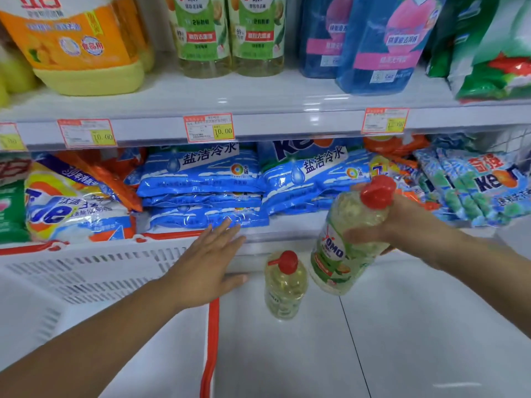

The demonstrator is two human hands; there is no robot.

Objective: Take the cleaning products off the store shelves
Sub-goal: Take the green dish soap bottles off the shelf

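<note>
**Hands.** The right hand (408, 225) is gripping the OMO bottle (350, 242). Its fingers (365, 234) are curling round the upper body of the bottle, just under the red cap. The left hand (209, 262) is holding nothing. Its fingers (222, 239) are lying straight and slightly spread, reaching toward the front edge of the lower shelf (287, 225). Whether the fingertips are touching that edge cannot be told.

**Task items.** The OMO bottle is hanging tilted in the air in front of the lower shelf, with its cap pointing up and to the right and its base down and to the left. A second bottle (286, 285) with the same red cap is standing upright on the floor (402, 326), just beside the held bottle's base and apart from it.

**Surroundings.**
- A white basket (86, 271) with a red rim is sitting below the left forearm.
- On the lower shelf, blue bags (201, 182) are lying stacked, with a Tide bag (71, 208) to their left and Keon bags (482, 182) far to the right.
- On the upper shelf (258, 96), a yellow jug (80, 44), two green-label bottles (230, 35) and blue pouches (373, 44) are standing.
- Price tags (209, 127) are hanging on its front edge.
</note>
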